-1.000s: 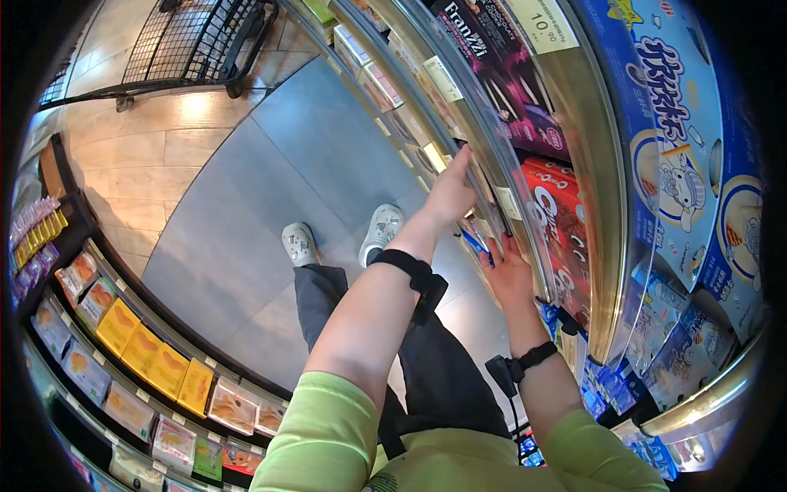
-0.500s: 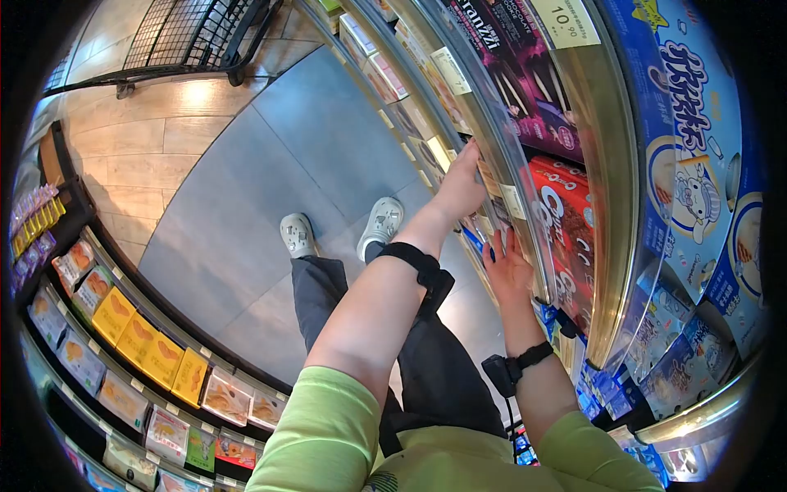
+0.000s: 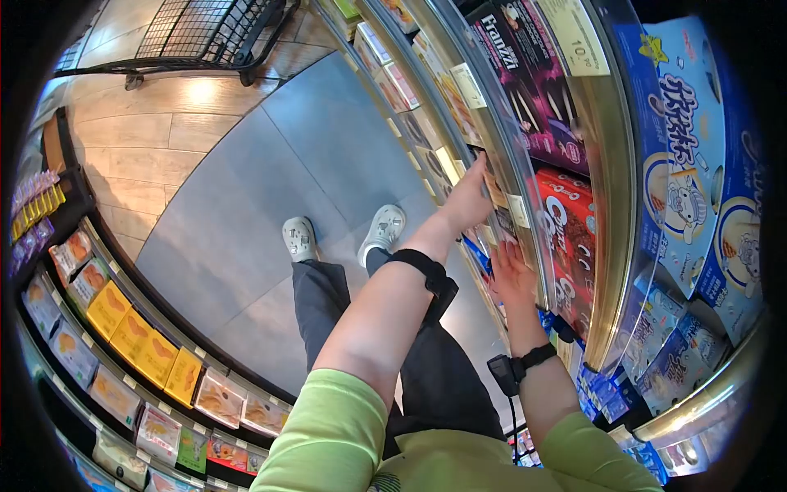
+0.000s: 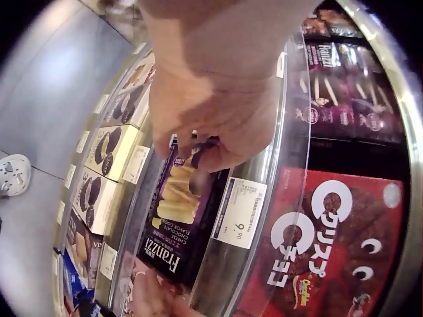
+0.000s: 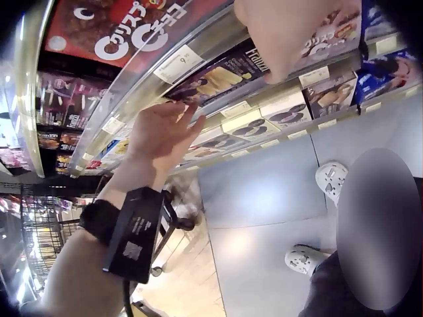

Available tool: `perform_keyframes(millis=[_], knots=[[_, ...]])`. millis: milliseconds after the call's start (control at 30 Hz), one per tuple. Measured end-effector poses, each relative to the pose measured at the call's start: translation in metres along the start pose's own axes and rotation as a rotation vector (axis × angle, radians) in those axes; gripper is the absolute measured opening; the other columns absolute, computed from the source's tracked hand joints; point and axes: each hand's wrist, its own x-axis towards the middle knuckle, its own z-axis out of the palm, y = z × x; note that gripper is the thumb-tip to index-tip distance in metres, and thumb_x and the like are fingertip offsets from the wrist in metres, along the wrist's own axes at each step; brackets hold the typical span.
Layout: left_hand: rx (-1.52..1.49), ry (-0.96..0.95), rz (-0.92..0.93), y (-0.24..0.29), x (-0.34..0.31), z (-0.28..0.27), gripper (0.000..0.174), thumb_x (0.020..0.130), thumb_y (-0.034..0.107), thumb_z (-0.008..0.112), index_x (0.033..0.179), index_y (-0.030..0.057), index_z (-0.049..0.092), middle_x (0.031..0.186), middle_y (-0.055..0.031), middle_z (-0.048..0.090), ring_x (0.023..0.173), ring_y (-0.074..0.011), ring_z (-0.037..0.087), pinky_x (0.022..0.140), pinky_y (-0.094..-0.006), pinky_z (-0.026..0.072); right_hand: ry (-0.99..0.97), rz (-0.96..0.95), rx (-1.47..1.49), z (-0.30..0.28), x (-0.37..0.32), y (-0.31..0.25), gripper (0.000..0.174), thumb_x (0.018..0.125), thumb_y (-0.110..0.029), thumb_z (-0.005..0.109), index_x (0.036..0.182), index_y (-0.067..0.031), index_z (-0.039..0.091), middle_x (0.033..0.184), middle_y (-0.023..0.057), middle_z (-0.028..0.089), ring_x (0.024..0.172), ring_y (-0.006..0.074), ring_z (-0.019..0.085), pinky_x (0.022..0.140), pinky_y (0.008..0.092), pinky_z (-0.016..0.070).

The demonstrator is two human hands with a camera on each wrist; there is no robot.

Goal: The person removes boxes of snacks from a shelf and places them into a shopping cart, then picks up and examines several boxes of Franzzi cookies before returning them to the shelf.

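My left hand (image 4: 211, 112) reaches into a shelf in the left wrist view. Its fingers and thumb curl over one end of a dark purple Franzzi cookie box (image 4: 178, 205), pinching that end. The box lies face up, with pale cookie sticks printed on it. In the head view my right hand (image 3: 515, 275) is nearer my body, fingers mostly straight and slightly spread. The right wrist view has the right hand (image 5: 297, 33) at the opposite end of the cookie box (image 5: 218, 79), fingertips right at its printed name. Part of the box is hidden under both hands.
A clear shelf lip and a price tag (image 4: 240, 211) border the box. Red chocolate boxes (image 3: 566, 238) stand one shelf up; pale cookie boxes (image 4: 112, 152) line the tier below. A shopping cart (image 3: 188, 41) stands on the floor, and another stocked shelf (image 3: 156, 357) is at left.
The head view has shifted slightly. My left hand stays at the same place on the shelf, while the right hand's fingers look straighter than before.
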Motion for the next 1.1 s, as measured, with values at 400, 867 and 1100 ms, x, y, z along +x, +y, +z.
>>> perform_keyframes(millis=[400,867,1100], knots=[[-0.07,-0.01,-0.226,-0.019,-0.095,-0.083,0.062,0.07,0.0,0.058,0.131,0.0047,0.046,0.12,-0.0165,0.058,0.111,-0.0284,0.055,0.091,-0.0334,0.0445,-0.006,0.137,-0.428,0.038,-0.056,0.037,0.037,0.086,-0.007,0.055,0.122,-0.0097,0.051,0.121,0.0081,0.054,0.119,0.0278,0.047,0.098,0.0442,0.0383],[-0.093,0.225,-0.394,-0.041,-0.268,-0.299,0.051,0.078,0.013,0.062,0.128,0.008,0.049,0.116,-0.0112,0.061,0.091,-0.0204,0.063,0.081,-0.0322,0.0495,-0.234,0.284,-0.933,0.138,-0.143,0.233,0.042,0.094,-0.017,0.046,0.134,-0.0105,0.038,0.127,0.0141,0.052,0.108,0.0288,0.053,0.089,0.0425,0.0424],[-0.22,0.293,-0.453,-0.008,-0.268,-0.37,0.048,0.082,0.008,0.058,0.13,0.0075,0.047,0.119,-0.0083,0.056,0.104,-0.0177,0.054,0.085,-0.0294,0.0451,-0.289,0.185,-1.082,0.193,-0.151,0.267,0.037,0.094,-0.017,0.044,0.13,-0.0107,0.044,0.117,0.0099,0.058,0.097,0.0224,0.057,0.083,0.0375,0.0449]])
